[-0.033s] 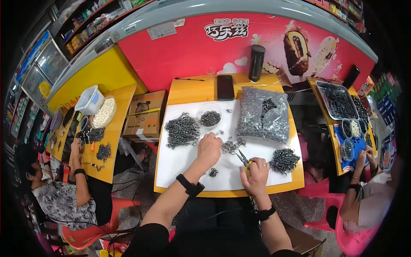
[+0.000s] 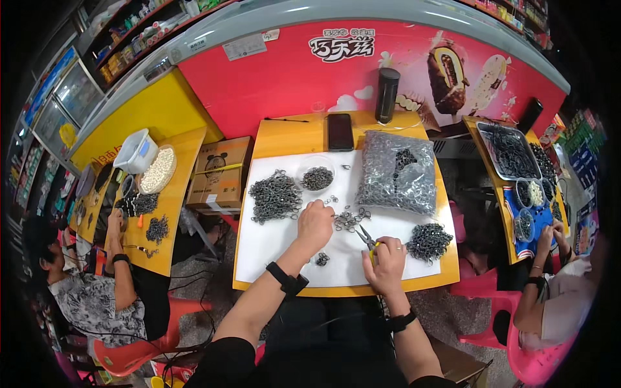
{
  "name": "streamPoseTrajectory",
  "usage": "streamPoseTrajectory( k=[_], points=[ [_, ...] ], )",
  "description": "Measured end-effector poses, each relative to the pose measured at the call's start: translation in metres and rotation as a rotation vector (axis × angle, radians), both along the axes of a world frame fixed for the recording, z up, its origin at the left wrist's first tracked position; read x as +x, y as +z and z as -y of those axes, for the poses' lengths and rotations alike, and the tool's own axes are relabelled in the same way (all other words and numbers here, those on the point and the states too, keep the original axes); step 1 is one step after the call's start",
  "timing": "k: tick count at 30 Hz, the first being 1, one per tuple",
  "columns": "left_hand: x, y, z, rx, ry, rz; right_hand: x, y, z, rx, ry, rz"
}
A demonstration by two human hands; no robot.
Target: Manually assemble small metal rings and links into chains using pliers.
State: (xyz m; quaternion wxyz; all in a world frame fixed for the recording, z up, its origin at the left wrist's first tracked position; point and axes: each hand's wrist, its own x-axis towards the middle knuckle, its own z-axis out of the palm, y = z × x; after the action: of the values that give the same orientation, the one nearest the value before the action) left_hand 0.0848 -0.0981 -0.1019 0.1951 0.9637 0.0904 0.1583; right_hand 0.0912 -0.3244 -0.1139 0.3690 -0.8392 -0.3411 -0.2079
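My right hand (image 2: 387,264) is wrapped round a pair of pliers (image 2: 369,240) with yellow handles, jaws pointing up and to the left. Just left of it, my left hand (image 2: 315,226) is bent down at the white sheet (image 2: 272,255), fingers pinched together; whatever they hold is hidden or too small to name. Between the hands, at the plier tips, lies a loose scatter of small dark metal rings or clasps (image 2: 348,220). A smaller cluster of these pieces (image 2: 321,259) rests below my left hand.
Dark metal heaps lie left (image 2: 275,197) and right (image 2: 429,243). Behind are a clear dish of small parts (image 2: 317,178), a bulging plastic bag (image 2: 396,181), a phone (image 2: 340,132) and a black cylinder (image 2: 388,96). People work at side tables (image 2: 184,168).
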Motion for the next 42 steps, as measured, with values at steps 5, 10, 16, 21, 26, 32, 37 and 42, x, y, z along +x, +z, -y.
streamPoseTrajectory(
  k=[5,10,16,21,26,32,37,42],
  points=[
    [-0.007,-0.003,-0.008,-0.031,0.026,-0.098,0.001,-0.004,0.003,0.011,0.001,0.023],
    [0.003,0.004,0.011,-0.013,0.077,-0.016,0.002,-0.006,0.004,0.008,-0.003,0.028],
    [0.016,-0.002,0.011,0.096,0.041,-0.107,0.001,-0.006,-0.001,0.028,0.001,0.020],
    [0.001,0.002,0.001,-0.072,0.008,-0.027,0.002,-0.009,0.002,0.035,-0.002,0.042],
    [-0.036,0.026,-0.014,-0.860,-0.033,-0.088,0.001,-0.007,0.003,0.031,0.001,0.032],
    [-0.059,0.018,0.010,-0.748,-0.064,-0.042,0.001,-0.005,0.002,0.024,0.005,0.027],
    [-0.060,-0.007,0.055,-0.272,-0.164,0.115,0.002,-0.008,0.000,0.007,0.005,0.029],
    [-0.048,-0.007,0.051,-0.227,-0.093,0.230,0.000,-0.007,0.002,-0.010,-0.004,0.016]
  ],
)
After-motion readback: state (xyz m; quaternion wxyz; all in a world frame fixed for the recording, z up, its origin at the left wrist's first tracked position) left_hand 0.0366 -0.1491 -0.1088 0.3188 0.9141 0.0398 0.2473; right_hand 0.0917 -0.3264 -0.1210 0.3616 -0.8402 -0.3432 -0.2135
